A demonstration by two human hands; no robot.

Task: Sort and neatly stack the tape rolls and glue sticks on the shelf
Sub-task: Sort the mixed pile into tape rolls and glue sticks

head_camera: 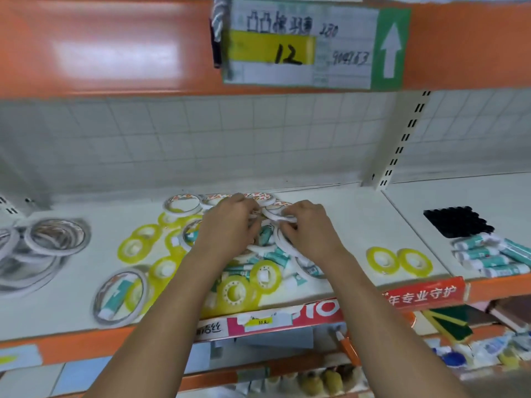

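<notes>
2 hands meet at the middle of the frame over a jumble of tape and glue on the white shelf. The right hand has its thumb and fingers curled round the rim of a white tape ring. The left hand has its fingers bent down into the pile just beside it; blur hides whether they hold anything. Under both wrists lie yellow tape rolls and teal glue sticks, mixed and overlapping. At lower left a large ring surrounds 1 glue stick. At right, 2 yellow rolls lie side by side, and further right is a neat stack of glue sticks in front of a black pad.
</notes>
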